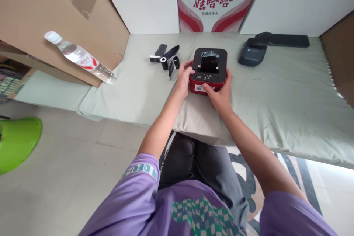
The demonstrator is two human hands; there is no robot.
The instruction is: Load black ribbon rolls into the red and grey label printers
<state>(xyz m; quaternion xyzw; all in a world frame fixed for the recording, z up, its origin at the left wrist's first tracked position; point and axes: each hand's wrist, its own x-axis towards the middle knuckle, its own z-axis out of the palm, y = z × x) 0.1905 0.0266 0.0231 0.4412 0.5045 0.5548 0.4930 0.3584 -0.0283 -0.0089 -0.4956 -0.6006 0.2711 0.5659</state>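
Note:
A small label printer [195,59], black on top with a red body, rests on the cloth-covered surface between my hands. A glossy dark strip [209,61] lies over the middle of its top. My left hand [184,76] holds its left side, the thumb bent onto the top edge. Around the right side curl the fingers of my right hand [223,94], its thumb pressed to the front near a white sticker [199,88]. Some fingers are hidden behind the body. Left of the printer are small black rolls [164,64] and loose dark strips [160,49].
A dark handheld device [252,53] with a long black strip [289,40] lies to the right. A water bottle [80,57] leans at the left by a cardboard box [91,18]. White boxes [143,5] line the back. A green stool [20,142] stands on the floor.

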